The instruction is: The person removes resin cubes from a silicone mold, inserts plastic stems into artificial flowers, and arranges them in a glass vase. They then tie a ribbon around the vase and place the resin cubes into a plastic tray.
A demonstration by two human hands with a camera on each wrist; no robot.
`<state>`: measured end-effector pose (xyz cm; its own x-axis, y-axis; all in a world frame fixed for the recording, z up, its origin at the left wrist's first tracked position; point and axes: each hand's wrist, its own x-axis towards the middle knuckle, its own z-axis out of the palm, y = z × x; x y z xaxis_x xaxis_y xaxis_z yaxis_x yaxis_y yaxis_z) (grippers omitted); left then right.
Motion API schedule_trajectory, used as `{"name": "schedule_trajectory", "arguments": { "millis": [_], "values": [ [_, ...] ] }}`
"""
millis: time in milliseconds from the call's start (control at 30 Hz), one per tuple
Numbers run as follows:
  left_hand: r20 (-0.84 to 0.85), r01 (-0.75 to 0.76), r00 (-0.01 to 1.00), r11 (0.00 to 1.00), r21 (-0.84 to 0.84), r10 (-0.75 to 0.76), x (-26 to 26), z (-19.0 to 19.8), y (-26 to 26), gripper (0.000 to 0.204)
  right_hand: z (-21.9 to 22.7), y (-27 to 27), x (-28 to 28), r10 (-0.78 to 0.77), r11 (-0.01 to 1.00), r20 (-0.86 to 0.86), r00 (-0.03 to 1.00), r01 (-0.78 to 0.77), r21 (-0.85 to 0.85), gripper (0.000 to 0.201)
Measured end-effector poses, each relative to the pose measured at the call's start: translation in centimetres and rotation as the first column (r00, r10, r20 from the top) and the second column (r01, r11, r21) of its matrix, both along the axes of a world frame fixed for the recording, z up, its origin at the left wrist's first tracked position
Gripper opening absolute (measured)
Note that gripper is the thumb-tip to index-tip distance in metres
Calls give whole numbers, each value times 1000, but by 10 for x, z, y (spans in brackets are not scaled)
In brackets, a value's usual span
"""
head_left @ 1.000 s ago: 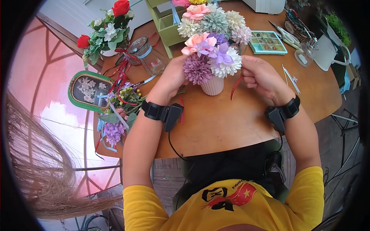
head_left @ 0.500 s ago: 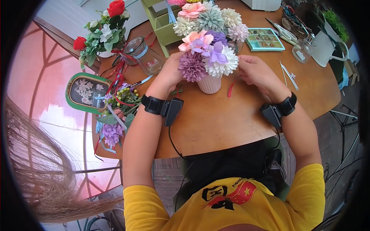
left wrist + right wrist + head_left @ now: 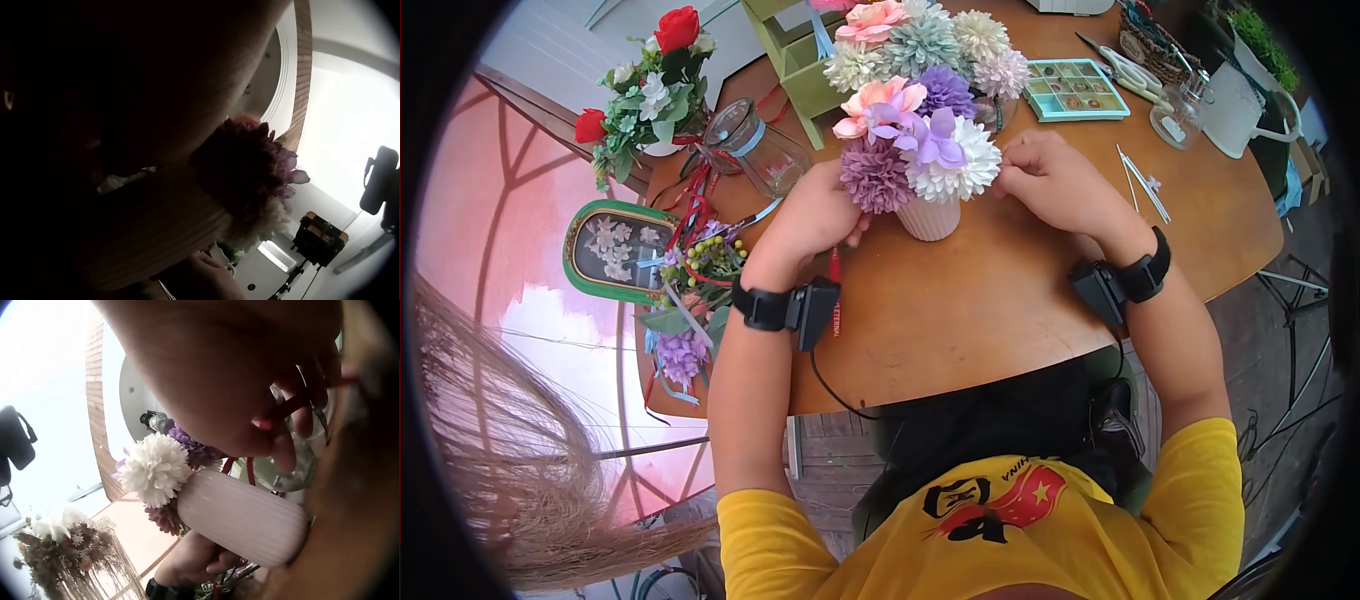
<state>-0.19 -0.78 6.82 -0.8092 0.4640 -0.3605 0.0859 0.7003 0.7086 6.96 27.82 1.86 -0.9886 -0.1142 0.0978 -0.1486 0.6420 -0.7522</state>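
Observation:
A pink ribbed vase holding purple, white and peach flowers stands between the hands. At its left side, the left hand has curled fingers, with a lettered red ribbon tail hanging below them. The right hand, to the vase's right, pinches a red ribbon, seen in the right wrist view. Red ribbon also passes behind the vase there. The left wrist view is dark; the flowers show beside the hand, but its fingertips are hidden.
Behind the vase is another bouquet. A glass jar, red roses, a green frame and loose flowers lie leftward. Rightward are a compartment box, scissors and white sticks.
The head view has shifted, placing the vase farther left. The ribbon end below the right hand is no longer visible; a lettered tail shows below the left hand.

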Motion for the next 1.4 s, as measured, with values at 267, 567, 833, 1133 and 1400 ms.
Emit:
{"name": "schedule_trajectory", "arguments": {
  "millis": [267,567,833,1133,1400],
  "values": [
    [-79,-44,993,885,463,91,21,-18,-19,22,-5,-5,5,-12,1000,-362,932,8,-13,26],
    [-74,-19,995,859,512,66,30,-36,-24,24,0,-4,7,-122,973,-509,852,204,107,24],
    [-35,-83,992,840,536,121,33,-33,-28,27,10,-2,10,-101,984,-242,965,61,-169,25],
    [-51,-45,994,797,602,95,33,-33,-36,23,16,2,13,73,984,-139,988,-94,-152,27],
    [148,-188,982,738,648,120,34,-28,-35,21,23,2,19,305,879,74,949,-251,-406,25]
  ]
}}
